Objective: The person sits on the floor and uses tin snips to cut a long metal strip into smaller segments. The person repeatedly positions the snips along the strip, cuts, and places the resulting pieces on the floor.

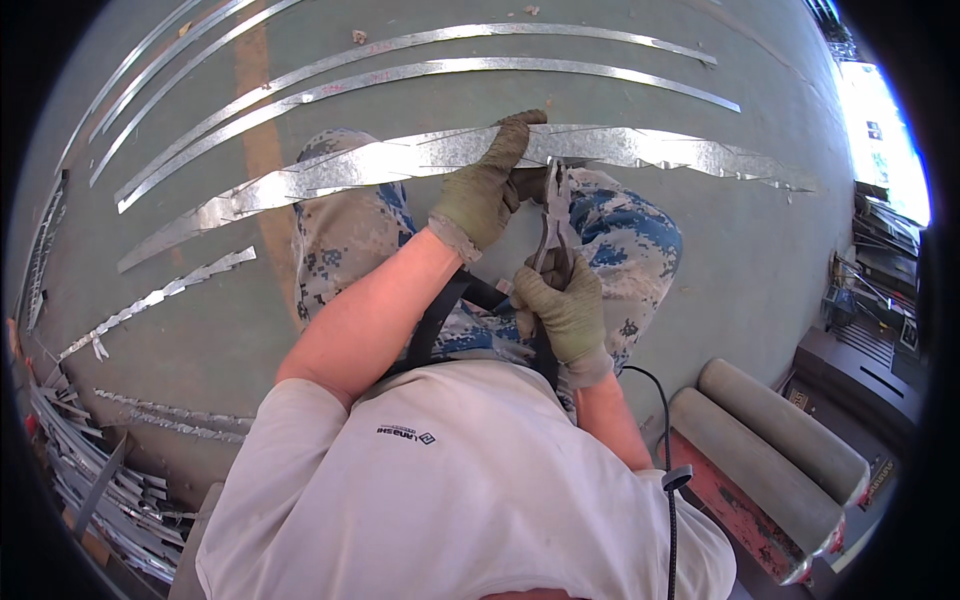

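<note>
A long, jagged-edged sheet-metal strip (350,168) stretches across in front of my camouflage-clad knees. My left hand (478,195), in a worn olive glove, is closed on its near edge; one digit lies over the top face and the other fingers are partly hidden. Gloved in the same way, my right hand (568,312) grips the handles of a pair of pliers (557,212). The jaws point away from me and meet the strip's near edge, just right of my left hand. Whether they clamp the metal, I cannot tell.
Beyond the strip, several narrow metal strips (480,66) lie on the green floor (730,235). A crumpled strip (165,293) rests at the left, above a pile of scrap metal (110,500). Two grey cylinders (785,430) stand out at lower right, and a black cable (665,420) hangs beside me.
</note>
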Motion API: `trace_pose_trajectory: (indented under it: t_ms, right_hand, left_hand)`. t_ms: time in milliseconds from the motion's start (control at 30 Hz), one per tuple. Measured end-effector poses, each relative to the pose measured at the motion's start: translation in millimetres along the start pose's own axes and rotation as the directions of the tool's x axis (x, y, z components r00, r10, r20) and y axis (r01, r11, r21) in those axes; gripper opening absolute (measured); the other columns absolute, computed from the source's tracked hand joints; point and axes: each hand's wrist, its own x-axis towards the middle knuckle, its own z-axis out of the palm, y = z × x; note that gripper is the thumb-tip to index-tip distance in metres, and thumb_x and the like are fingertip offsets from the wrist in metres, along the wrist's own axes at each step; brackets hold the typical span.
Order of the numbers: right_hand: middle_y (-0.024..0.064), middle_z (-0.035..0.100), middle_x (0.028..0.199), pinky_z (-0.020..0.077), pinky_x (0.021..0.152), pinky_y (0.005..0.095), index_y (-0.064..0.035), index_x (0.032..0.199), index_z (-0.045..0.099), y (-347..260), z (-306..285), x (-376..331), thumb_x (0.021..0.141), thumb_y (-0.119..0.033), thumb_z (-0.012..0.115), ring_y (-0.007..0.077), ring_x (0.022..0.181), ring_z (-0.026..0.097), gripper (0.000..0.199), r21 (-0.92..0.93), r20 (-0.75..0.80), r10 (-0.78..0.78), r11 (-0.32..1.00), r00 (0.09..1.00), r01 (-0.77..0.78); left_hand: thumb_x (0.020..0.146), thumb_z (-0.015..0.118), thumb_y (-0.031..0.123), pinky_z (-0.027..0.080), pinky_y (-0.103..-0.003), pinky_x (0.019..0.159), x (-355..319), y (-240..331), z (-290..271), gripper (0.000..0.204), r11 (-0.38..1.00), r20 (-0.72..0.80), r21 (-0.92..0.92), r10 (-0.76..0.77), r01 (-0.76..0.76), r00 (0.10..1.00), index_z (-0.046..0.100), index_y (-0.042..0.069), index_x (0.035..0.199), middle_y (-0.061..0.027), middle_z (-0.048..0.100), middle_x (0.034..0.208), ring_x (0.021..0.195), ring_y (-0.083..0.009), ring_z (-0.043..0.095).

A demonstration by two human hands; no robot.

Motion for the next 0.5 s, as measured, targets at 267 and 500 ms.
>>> trace_pose_trajectory:
  t_ms: [267, 500]
  right_hand:
    - [0.0081, 0.069, 0.078, 0.0449, 0.045, 0.0274, -0.0021, 0.116, 0.064, -11.2, -21.1, -3.0, 0.092, -0.010, 0.078, 0.0157, 0.050, 0.059, 0.029, 0.310, 0.245, 0.133, 0.928, 0.960, -0.208]
    - [0.0069, 0.066, 0.076, 0.0416, 0.042, 0.0281, -0.0014, 0.118, 0.064, -18.8, -26.6, 1.2, 0.099, -0.018, 0.072, 0.0149, 0.047, 0.056, 0.026, 0.344, 0.291, 0.192, 0.893, 0.937, -0.290]
  left_hand:
    - [0.107, 0.060, 0.039, 0.063, -0.032, 0.088, -2.7, -4.4, -4.2, 0.044, 0.993, 0.007, 0.106, 0.050, -0.051, 0.999, 0.061, 0.007, 0.138, -0.0048, 0.069, 0.119, 0.102, -0.0169, 0.071]
    - [0.108, 0.059, 0.040, 0.062, -0.032, 0.090, -3.0, 1.6, -12.0, 0.043, 0.978, -0.050, 0.207, -0.030, 0.040, 0.998, 0.062, 0.007, 0.137, -0.0053, 0.069, 0.117, 0.102, -0.0167, 0.071]
